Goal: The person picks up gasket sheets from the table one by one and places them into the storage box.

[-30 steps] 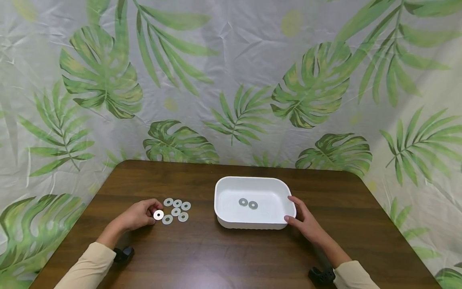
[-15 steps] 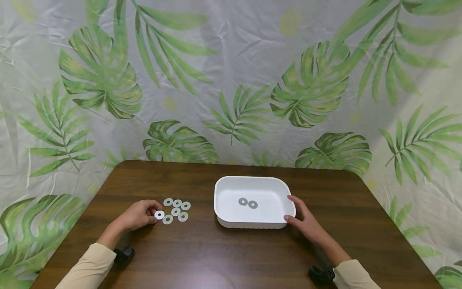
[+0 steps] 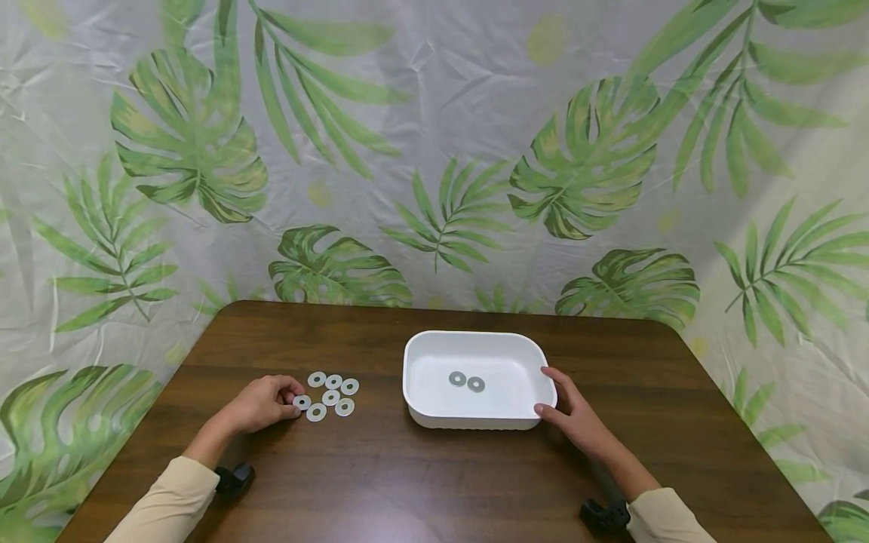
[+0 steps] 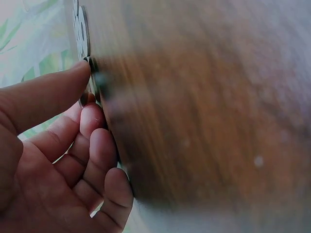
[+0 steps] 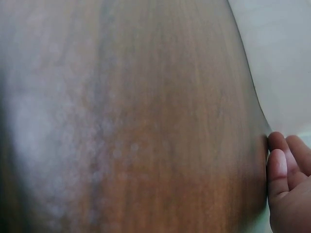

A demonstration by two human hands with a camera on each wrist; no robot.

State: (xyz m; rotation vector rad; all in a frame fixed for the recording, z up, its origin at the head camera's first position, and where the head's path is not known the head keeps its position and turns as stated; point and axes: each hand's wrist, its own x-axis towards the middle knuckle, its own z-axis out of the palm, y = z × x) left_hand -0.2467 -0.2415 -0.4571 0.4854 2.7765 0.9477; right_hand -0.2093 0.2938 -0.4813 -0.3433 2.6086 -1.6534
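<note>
Far L: cream sleeve (image 3: 163, 494), cut off by bottom edge; black wrist unit (image 3: 234, 480) beside it, partly hidden.

L hand (image 3: 261, 403): I see thumb + index pinching 1 grey washer (image 3: 302, 402), part-covered by fingertips. Can't tell if it's clear of the table (image 3: 380, 483). L wrist cam: washers edge-on, blurred; can't get a count.

Just R of that hand: loose washers (image 3: 331, 397), qty 6, flat on table, loosely clustered.

Ctr-R: white tub (image 3: 475, 424), rect., rounded corners, upright, well apart from cluster. Contents: 2 washers (image 3: 467, 382), side by side on floor, near middle.

R hand (image 3: 577, 418): grips tub's R end, thumb + fingertips at rim; remaining fingers mostly hidden. R wrist cam: hand cropped at edge, I can't make out its grip there.
</note>
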